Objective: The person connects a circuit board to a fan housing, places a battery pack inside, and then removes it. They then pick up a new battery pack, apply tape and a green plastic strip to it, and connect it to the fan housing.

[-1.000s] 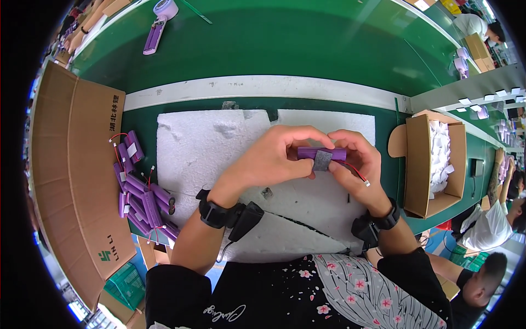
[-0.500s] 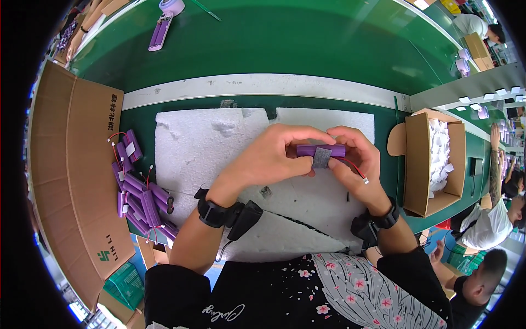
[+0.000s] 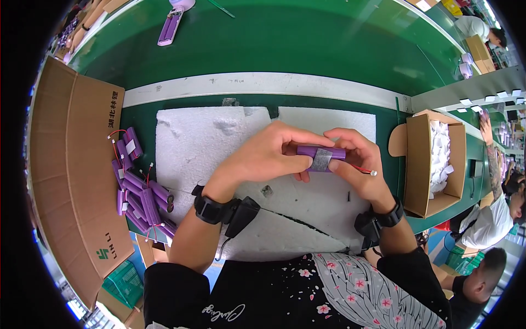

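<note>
Between both hands, above the white foam board (image 3: 197, 142), is a purple battery pack (image 3: 336, 154) with a grey strip (image 3: 321, 160) across its middle. My left hand (image 3: 268, 153) grips its left end, the thumb pressing at the strip's left edge. My right hand (image 3: 361, 164) is closed around the right end, its thumb just right of the strip. Red and black wires with a small white connector (image 3: 373, 172) stick out on the right, by my right fingers. The pack's underside is hidden by my fingers.
Several purple battery packs (image 3: 148, 205) with wires lie heaped at left, beside a tall cardboard box (image 3: 82, 164). An open carton (image 3: 416, 164) of white paper pieces (image 3: 440, 159) stands at right. Beyond a white rail (image 3: 263, 80), a green conveyor (image 3: 307, 38) carries a purple device (image 3: 171, 26).
The pack has turned slightly so the strip now lies flatter over it, with both thumbs pressing beside it. The wire connector has swung a little right. The device on the conveyor has shifted right.
</note>
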`<action>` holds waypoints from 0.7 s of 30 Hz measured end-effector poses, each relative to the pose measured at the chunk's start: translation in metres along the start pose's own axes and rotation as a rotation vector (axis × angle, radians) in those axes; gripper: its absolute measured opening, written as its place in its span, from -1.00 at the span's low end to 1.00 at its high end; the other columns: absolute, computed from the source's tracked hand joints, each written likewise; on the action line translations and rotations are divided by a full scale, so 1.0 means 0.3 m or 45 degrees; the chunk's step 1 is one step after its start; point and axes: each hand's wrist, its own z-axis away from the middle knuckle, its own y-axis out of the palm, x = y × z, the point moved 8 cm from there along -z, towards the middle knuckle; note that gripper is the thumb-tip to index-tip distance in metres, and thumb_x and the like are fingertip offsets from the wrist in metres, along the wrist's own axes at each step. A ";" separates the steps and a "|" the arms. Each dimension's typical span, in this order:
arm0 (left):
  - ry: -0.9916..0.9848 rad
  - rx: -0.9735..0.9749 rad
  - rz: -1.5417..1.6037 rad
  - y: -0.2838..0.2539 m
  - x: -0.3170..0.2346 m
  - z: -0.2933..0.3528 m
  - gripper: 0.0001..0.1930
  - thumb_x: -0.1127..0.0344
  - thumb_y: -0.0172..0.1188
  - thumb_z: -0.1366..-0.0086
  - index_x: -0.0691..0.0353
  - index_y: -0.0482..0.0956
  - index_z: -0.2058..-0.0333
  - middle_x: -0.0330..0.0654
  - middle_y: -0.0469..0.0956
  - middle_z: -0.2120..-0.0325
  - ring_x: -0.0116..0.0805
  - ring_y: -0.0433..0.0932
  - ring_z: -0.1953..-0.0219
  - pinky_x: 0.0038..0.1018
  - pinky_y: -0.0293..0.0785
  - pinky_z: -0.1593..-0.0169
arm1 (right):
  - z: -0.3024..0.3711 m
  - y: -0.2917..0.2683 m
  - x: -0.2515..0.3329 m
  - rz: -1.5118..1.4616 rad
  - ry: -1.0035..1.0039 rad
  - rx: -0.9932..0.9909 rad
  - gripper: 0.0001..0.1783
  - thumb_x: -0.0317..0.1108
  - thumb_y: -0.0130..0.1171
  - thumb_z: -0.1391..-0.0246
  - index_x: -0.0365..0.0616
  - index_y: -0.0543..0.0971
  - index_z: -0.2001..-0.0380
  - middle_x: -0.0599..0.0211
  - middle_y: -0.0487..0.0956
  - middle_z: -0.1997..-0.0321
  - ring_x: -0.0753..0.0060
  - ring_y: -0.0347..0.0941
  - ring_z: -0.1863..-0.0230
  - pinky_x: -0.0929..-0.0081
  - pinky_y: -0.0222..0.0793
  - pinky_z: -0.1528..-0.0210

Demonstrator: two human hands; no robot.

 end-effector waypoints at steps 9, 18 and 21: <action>-0.027 0.092 0.017 0.010 0.007 0.006 -0.60 0.57 0.05 -0.17 0.27 0.55 -0.01 -0.11 0.62 0.28 -0.39 0.63 0.43 -0.49 0.59 0.32 | 0.004 -0.001 -0.017 0.129 0.114 0.179 -0.45 -0.57 0.13 0.07 -0.26 0.40 -0.09 0.39 0.55 0.41 0.64 0.41 0.34 0.66 0.29 0.22; -0.045 0.143 0.061 0.018 0.016 0.008 -0.61 0.56 0.05 -0.20 0.28 0.53 -0.03 -0.07 0.60 0.32 -0.34 0.64 0.42 -0.49 0.60 0.38 | 0.007 0.005 -0.019 0.051 0.090 0.174 -0.44 -0.54 0.11 0.06 -0.26 0.38 -0.10 0.26 0.61 0.33 0.59 0.46 0.29 0.63 0.31 0.19; -0.040 0.144 0.065 0.016 0.016 0.008 -0.61 0.55 0.06 -0.20 0.28 0.53 -0.03 -0.08 0.60 0.34 -0.33 0.64 0.43 -0.49 0.60 0.40 | 0.005 0.007 -0.025 0.062 0.106 0.189 -0.44 -0.54 0.10 0.05 -0.26 0.38 -0.11 0.25 0.61 0.31 0.58 0.47 0.27 0.62 0.32 0.18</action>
